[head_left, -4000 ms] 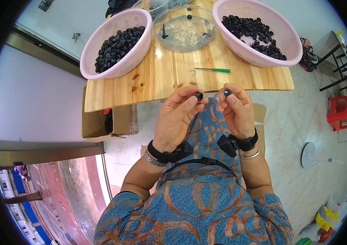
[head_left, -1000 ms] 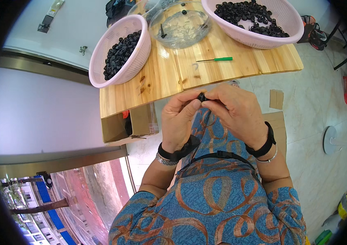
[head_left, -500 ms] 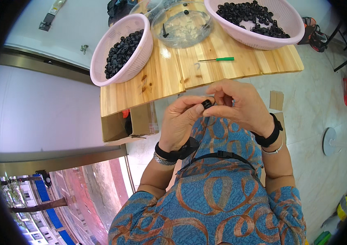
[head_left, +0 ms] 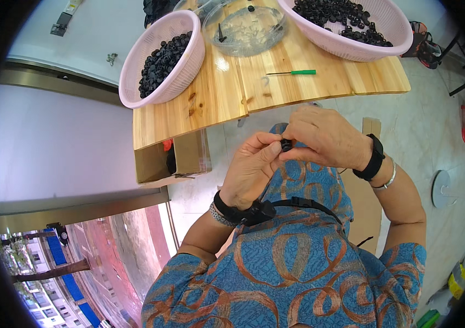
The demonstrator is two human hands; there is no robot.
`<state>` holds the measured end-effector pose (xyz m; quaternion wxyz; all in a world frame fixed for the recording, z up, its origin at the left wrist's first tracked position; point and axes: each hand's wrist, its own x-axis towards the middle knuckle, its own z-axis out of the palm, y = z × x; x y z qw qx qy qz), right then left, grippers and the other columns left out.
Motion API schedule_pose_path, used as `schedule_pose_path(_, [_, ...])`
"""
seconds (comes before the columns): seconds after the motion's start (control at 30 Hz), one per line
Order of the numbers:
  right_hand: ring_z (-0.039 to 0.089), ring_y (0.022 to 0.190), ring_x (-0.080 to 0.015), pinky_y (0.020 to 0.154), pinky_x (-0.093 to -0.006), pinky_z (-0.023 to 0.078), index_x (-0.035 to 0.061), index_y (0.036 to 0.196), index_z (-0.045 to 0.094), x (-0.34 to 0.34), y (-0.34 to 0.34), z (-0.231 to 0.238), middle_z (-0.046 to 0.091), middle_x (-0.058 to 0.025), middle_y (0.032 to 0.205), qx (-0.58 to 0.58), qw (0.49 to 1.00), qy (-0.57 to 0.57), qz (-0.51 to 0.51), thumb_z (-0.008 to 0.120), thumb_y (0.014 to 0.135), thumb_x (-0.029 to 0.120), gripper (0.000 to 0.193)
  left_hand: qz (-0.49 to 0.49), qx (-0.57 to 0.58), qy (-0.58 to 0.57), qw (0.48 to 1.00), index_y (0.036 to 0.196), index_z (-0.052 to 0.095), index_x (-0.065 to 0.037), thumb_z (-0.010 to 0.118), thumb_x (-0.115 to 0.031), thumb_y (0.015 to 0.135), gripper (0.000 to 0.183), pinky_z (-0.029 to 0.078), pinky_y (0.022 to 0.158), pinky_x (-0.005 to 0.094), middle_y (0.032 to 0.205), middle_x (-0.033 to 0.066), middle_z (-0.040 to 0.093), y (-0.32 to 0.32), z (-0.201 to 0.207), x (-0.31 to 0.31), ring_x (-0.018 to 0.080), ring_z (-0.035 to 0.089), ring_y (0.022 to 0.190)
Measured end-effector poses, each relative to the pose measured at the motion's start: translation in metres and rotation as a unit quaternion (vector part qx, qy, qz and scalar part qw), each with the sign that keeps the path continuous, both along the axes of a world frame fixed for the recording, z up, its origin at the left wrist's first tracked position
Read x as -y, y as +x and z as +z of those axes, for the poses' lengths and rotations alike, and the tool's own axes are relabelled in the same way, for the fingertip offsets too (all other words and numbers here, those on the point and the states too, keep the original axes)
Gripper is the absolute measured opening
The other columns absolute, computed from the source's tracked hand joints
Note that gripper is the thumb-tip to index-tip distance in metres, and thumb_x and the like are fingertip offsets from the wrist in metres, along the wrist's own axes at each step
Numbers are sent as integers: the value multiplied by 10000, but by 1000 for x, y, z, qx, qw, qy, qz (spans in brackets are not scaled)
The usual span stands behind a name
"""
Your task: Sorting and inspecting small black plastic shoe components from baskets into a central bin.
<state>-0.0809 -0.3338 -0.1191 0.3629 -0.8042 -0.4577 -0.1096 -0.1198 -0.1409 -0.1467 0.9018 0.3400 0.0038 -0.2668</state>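
A small black plastic part (head_left: 286,145) is pinched between both hands, over my lap and just in front of the table's near edge. The thumb and forefinger of my left hand (head_left: 253,168) grip it from the left. My right hand (head_left: 328,136) closes on it from the other side with thumb and bent fingers, which cover much of the part. Its exact kind is too small to make out. Beyond my hands, a screwdriver (head_left: 302,72) with a green handle lies on the wooden table (head_left: 216,115).
On the table stand a pink basket (head_left: 189,74) of black parts at left, a larger pink basket (head_left: 347,50) of black parts at right, and a clear round tub (head_left: 243,52) of small clear pieces between them. A cardboard box (head_left: 191,158) sits below the table's left side.
Both hands have shifted slightly to the right with the part. My right forearm has swung outward and my right fingers have curled further over the part. The table things stay put.
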Motion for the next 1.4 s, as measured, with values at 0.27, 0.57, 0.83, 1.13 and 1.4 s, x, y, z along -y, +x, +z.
schedule_pose_path(0.27, [503,637,-252,570,-343,414,67,769,496,0,14,-2,486,-70,667,5,1000,7,15,657,729,313,296,4,-60,-1,998,1046,515,-44,474,-87,901,157,506,833,294,1066,104,561,5,-4,-1,173,577,945])
schedule_pose_path(0.57, [400,590,-20,505,-171,302,44,882,602,-6,9,-18,501,54,675,-362,905,213,62,681,777,136,161,7,-157,-103,982,1030,528,-66,484,-108,902,142,503,829,267,1007,76,577,10,9,0,171,577,929])
schedule_pose_path(0.83, [430,592,-19,511,-170,345,17,932,583,-13,7,-16,507,38,667,-375,888,258,64,628,816,91,144,11,-137,-143,980,1066,531,-51,433,-133,927,189,495,863,290,1071,97,547,11,3,-6,200,550,975])
schedule_pose_path(1.13, [427,618,-42,530,-190,361,18,957,579,-13,23,-7,517,27,733,-219,947,207,109,609,819,100,163,62,-89,-67,992,1036,511,-47,490,-99,899,148,493,860,263,1005,67,567,12,16,-5,160,566,936])
schedule_pose_path(1.4, [464,662,-30,579,-162,377,22,1109,539,-12,5,-5,504,38,741,-424,844,325,34,590,838,93,284,114,-6,-38,993,1062,528,-55,483,-110,905,173,494,822,261,1011,71,581,16,34,-20,176,556,973])
